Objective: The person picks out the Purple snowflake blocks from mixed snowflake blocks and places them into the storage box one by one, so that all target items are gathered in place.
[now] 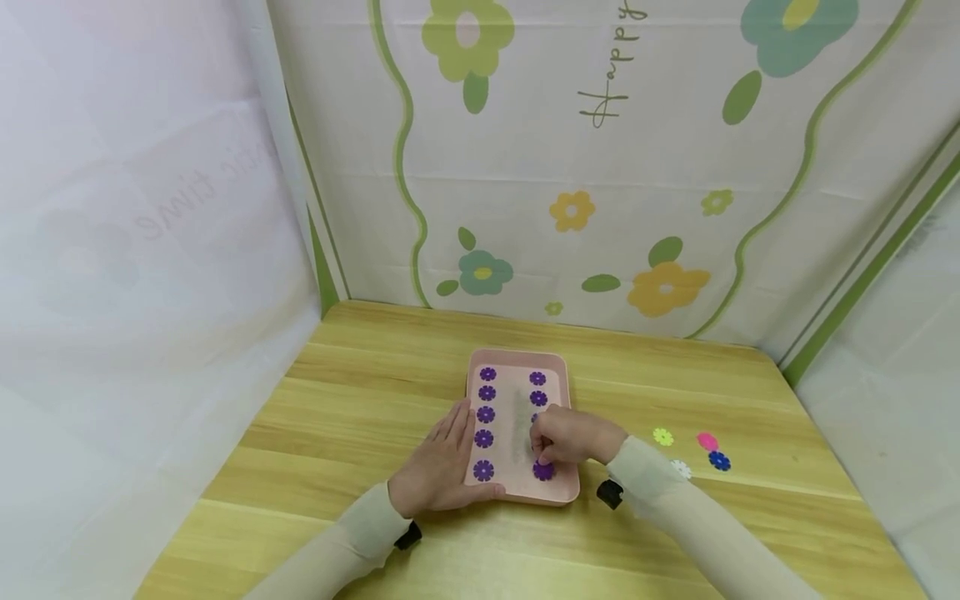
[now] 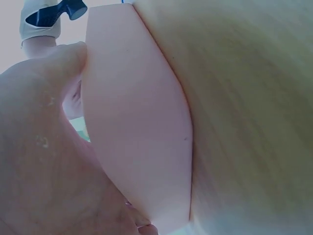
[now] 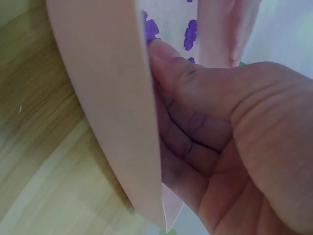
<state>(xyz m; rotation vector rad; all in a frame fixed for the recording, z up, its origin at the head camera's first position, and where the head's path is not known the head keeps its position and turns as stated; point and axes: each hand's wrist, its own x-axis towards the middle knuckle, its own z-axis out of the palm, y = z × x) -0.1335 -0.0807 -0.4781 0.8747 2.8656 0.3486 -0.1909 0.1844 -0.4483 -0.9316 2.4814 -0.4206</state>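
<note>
A shallow pink tray (image 1: 517,358) lies on the wooden table, with purple notched plastic discs (image 1: 486,414) in two columns along its long sides. My left hand (image 1: 435,467) rests on the near left corner, fingers along the left side and thumb on the front rim. Its palm (image 2: 44,137) faces the tray's outer wall (image 2: 137,98) in the left wrist view. Over the tray's right side, my right hand (image 1: 573,435) has curled fingers and pinches a purple notched disc (image 1: 543,472) at the near right corner. The right hand partly hides another disc in that column.
Right of the tray lie loose notched discs: yellow (image 1: 663,436), pink (image 1: 707,442), blue (image 1: 719,461) and a white one (image 1: 681,468) partly behind the right sleeve. Flower-printed cloth (image 1: 517,150) hangs behind the table, with white cloth at both sides.
</note>
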